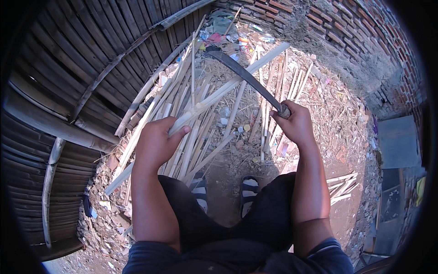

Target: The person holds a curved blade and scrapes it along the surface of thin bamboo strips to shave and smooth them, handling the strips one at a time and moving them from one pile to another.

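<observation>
My left hand [160,139] is closed around a long pale strip of split bamboo [207,101], which slants up and away to the right. Part of the strip's near end also shows behind my left wrist. In my right hand [295,122] is the handle of a machete [246,75] with a dark, curved blade. The blade reaches up to the left and crosses over the bamboo strip; whether its edge touches the strip I cannot tell. Below my hands, many loose bamboo strips [187,150] lie on the ground in front of my feet.
A bamboo-slat wall [91,50] stands along the left, a brick wall [356,36] at the back right. Colourful litter [242,41] lies at the far end. A small bundle of strips [340,187] rests right of my knee, and grey panels [399,144] lean at the right.
</observation>
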Demonstrator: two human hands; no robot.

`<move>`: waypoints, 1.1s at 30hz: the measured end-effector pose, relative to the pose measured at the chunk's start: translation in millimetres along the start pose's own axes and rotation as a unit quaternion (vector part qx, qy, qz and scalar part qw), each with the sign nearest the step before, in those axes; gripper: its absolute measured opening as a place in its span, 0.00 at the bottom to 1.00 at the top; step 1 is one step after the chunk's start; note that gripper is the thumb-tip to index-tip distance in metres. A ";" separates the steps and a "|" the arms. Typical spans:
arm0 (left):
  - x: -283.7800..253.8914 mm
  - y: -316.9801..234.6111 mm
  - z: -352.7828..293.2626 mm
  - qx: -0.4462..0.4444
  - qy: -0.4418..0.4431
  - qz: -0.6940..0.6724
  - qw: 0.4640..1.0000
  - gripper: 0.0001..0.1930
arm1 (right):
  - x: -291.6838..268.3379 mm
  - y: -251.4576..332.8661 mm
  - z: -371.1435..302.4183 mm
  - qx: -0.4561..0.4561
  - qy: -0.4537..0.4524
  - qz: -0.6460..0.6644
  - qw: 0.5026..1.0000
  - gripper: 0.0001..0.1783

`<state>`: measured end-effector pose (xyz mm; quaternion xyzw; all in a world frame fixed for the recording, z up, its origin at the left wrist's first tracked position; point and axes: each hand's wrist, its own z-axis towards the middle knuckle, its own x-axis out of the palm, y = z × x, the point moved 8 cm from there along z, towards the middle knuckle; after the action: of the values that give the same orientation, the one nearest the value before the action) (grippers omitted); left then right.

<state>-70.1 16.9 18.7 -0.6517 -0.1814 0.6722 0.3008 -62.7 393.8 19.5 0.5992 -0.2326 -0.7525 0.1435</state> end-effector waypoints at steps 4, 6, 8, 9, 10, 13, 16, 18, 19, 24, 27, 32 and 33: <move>3.4 -3.8 2.8 0.009 0.000 0.008 1.000 0.18 | 10.4 7.3 -9.2 -0.019 0.083 0.014 0.996 0.18; 6.9 -4.7 5.0 0.036 -0.014 0.025 0.999 0.18 | 24.3 22.8 -16.3 -0.090 0.134 -0.012 0.987 0.21; 8.0 -3.0 5.1 0.066 -0.034 0.052 0.996 0.18 | 35.6 39.1 -23.5 -0.128 0.168 -0.044 0.976 0.21; 8.5 -1.5 4.7 0.061 -0.029 0.046 0.997 0.18 | 33.6 40.0 -23.2 -0.139 0.141 -0.037 0.980 0.20; 7.8 -2.3 4.6 0.057 -0.025 0.040 0.997 0.18 | 29.7 40.7 -22.6 -0.148 0.112 -0.033 0.982 0.19; 6.6 -3.3 2.7 0.031 -0.003 0.010 0.999 0.18 | 20.9 23.6 -14.4 -0.085 0.075 0.010 0.994 0.19; 11.5 -5.5 3.8 0.014 0.010 -0.027 0.999 0.18 | 14.5 -2.2 -4.3 -0.045 0.045 0.037 0.997 0.20; 14.8 -5.5 4.6 0.009 0.016 -0.032 0.999 0.18 | 15.0 -2.9 -5.0 -0.020 0.063 0.048 0.997 0.20; 16.7 -6.8 5.1 0.008 0.021 -0.024 0.999 0.18 | 18.9 3.7 -8.5 -0.049 0.079 0.065 0.994 0.20; 26.7 -2.9 6.5 0.043 0.026 -0.019 0.999 0.20 | 33.0 34.3 -23.1 -0.173 0.092 -0.004 0.981 0.17; 29.9 -0.8 6.6 0.007 0.071 -0.052 0.996 0.20 | 16.3 10.4 -10.8 -0.070 0.071 0.072 0.992 0.16; 32.9 0.6 7.3 -0.007 0.091 -0.065 0.994 0.20 | 7.0 -9.9 -5.0 -0.023 0.062 0.033 0.997 0.20; 33.8 -0.5 7.9 -0.003 0.089 -0.069 0.994 0.20 | 10.4 -6.7 -7.2 -0.036 0.069 0.038 0.996 0.20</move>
<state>-76.8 40.1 -6.2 -0.6958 -0.2001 0.5885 0.3599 -57.8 393.0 6.0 0.6346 -0.2177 -0.7115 0.2089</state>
